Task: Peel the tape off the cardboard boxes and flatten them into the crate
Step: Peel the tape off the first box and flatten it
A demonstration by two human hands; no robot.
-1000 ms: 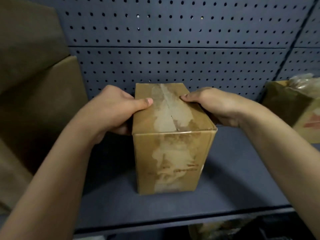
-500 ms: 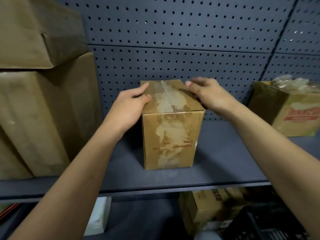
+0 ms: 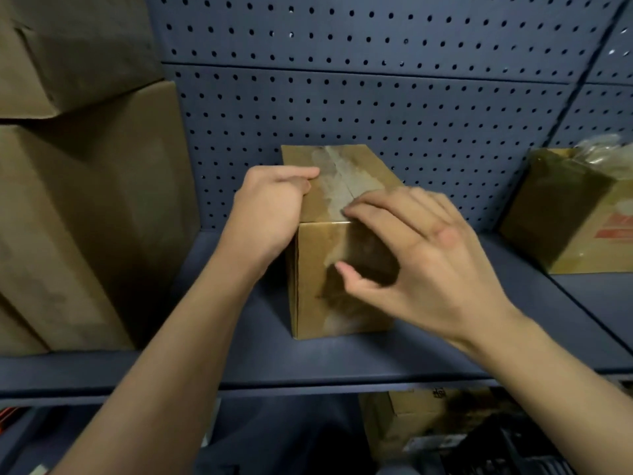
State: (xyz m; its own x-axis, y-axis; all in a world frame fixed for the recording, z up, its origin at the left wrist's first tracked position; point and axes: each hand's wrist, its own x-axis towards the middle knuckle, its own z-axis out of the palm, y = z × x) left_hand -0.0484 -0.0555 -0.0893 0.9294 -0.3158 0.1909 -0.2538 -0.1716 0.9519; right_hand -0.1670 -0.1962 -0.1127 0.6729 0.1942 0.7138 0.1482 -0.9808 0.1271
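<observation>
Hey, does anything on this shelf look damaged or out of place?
Yes. The tape over the top seam of the small box and down its front is patchy and whitish, with ragged edges. The box at right has crumpled clear plastic sticking out of its top.

We see a dark blue shelf running across the view. At its middle stands a small box, upright, with pale tape traces down its front. At 9 o'clock from it, well apart, a large box sits on the shelf. At 3 o'clock, also well apart, sits a printed box with red marks on its side.
</observation>
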